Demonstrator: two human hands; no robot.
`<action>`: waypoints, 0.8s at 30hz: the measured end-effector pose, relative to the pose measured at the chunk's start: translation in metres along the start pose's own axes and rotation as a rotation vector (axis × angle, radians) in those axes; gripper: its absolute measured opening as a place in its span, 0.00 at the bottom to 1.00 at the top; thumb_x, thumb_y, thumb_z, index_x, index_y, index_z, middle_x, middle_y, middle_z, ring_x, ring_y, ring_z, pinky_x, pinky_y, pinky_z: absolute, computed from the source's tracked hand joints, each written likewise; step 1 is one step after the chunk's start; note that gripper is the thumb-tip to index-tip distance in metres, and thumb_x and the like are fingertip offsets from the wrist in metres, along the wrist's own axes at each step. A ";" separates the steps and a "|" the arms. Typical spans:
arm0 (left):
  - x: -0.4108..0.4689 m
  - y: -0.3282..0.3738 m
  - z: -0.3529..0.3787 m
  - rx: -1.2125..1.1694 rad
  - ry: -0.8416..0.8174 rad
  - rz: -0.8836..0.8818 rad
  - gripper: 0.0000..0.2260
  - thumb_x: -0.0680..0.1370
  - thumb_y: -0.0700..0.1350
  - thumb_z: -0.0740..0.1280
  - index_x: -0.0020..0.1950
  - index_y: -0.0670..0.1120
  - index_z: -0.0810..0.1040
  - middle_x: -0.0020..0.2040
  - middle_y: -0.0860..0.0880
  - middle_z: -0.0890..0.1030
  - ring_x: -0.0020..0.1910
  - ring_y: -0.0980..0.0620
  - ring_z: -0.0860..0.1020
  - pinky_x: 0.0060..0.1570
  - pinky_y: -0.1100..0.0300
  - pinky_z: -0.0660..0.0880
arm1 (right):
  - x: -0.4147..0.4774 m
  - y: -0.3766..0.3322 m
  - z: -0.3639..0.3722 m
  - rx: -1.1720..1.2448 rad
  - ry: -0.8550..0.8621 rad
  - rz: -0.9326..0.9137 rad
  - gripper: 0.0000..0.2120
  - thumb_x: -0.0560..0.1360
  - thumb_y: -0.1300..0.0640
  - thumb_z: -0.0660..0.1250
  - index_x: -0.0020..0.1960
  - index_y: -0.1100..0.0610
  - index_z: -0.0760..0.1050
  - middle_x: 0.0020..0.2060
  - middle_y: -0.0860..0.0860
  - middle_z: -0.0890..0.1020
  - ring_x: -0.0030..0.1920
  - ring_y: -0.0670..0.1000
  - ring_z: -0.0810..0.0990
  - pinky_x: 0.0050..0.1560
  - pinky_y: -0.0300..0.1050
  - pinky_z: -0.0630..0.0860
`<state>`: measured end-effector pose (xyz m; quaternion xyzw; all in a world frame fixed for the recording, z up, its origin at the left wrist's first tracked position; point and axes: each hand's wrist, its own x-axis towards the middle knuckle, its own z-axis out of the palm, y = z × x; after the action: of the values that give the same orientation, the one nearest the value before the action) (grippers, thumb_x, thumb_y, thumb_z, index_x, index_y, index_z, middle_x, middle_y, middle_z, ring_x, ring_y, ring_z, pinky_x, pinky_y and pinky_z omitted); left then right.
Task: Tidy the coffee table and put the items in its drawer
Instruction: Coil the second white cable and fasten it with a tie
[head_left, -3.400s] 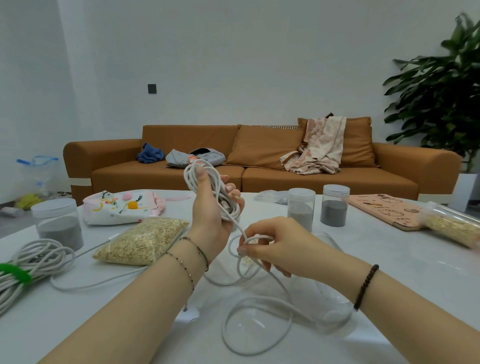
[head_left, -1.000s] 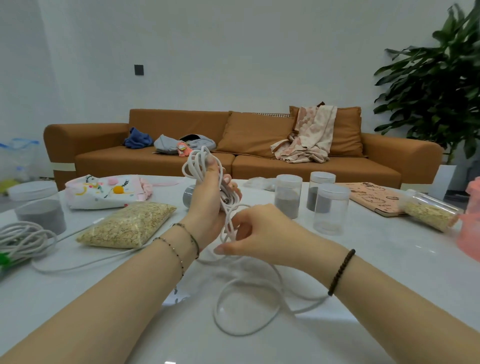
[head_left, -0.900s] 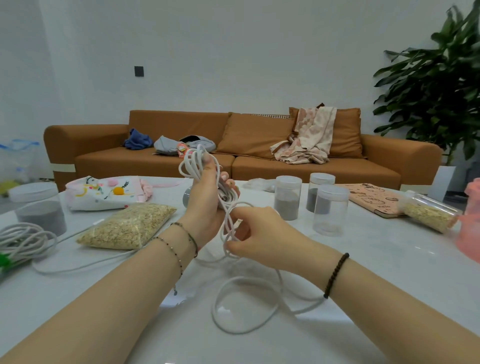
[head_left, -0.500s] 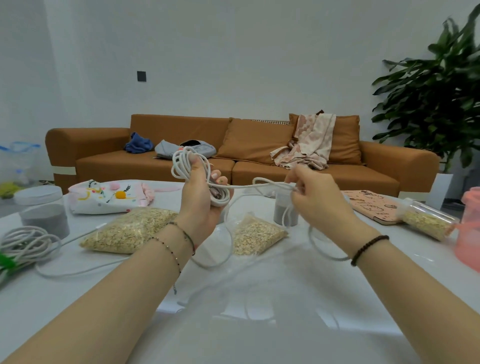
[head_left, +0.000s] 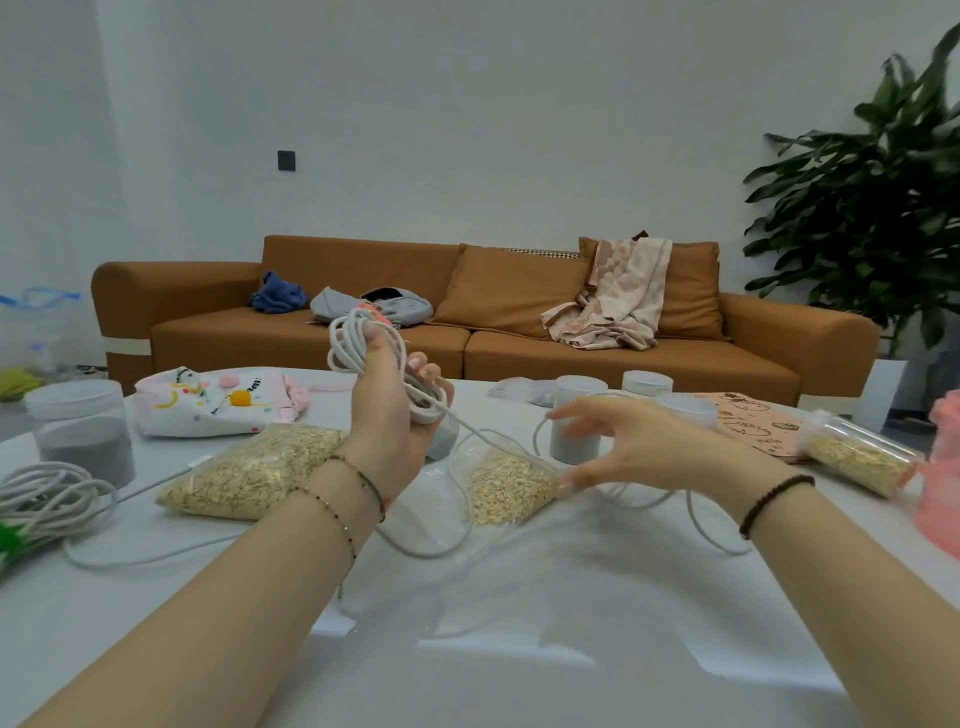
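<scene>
with the left hand (head_left: 387, 415) clamped on the coiled white cable (head_left: 363, 348), the spread-open right hand (head_left: 639, 447) at 3 o'clock should feed slack in even, untwisted loops.

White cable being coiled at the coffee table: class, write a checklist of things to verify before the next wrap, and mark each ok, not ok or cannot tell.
1. Coil of white cable gripped in left hand: ok.
2. Right hand has closed on the loose strand: not ok, fingers spread open.
3. Loose strand free of knots: cannot tell, it loops over the table and under the right wrist.
4. Strand clear of the oat bag: not ok, it runs right beside it.
5. Second cable bundle kept apart: ok.
6. Drawer open and ready: cannot tell, out of view.
</scene>
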<state>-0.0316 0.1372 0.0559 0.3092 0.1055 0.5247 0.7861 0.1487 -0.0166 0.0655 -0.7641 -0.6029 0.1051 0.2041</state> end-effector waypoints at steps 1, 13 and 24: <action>-0.002 -0.004 0.002 0.023 -0.035 -0.019 0.18 0.79 0.63 0.60 0.47 0.48 0.71 0.31 0.52 0.70 0.27 0.56 0.69 0.34 0.62 0.72 | -0.001 -0.008 0.002 0.040 0.021 -0.036 0.40 0.55 0.31 0.75 0.66 0.39 0.73 0.59 0.39 0.79 0.61 0.40 0.75 0.64 0.40 0.71; -0.003 0.000 0.002 -0.088 -0.074 -0.027 0.21 0.79 0.65 0.59 0.43 0.47 0.71 0.32 0.52 0.70 0.28 0.56 0.69 0.32 0.63 0.73 | 0.000 -0.048 0.040 0.470 -0.157 -0.116 0.21 0.83 0.43 0.59 0.43 0.57 0.78 0.26 0.50 0.75 0.23 0.47 0.67 0.26 0.37 0.65; -0.003 -0.003 -0.003 -0.163 -0.035 -0.198 0.21 0.79 0.64 0.62 0.45 0.45 0.72 0.31 0.51 0.70 0.27 0.56 0.68 0.30 0.65 0.73 | -0.002 -0.032 0.024 0.222 -0.272 0.056 0.17 0.70 0.44 0.77 0.47 0.57 0.82 0.29 0.50 0.78 0.27 0.47 0.70 0.30 0.38 0.69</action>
<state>-0.0318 0.1347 0.0514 0.2414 0.0788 0.4460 0.8582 0.1101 -0.0083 0.0583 -0.7323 -0.5880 0.2790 0.2005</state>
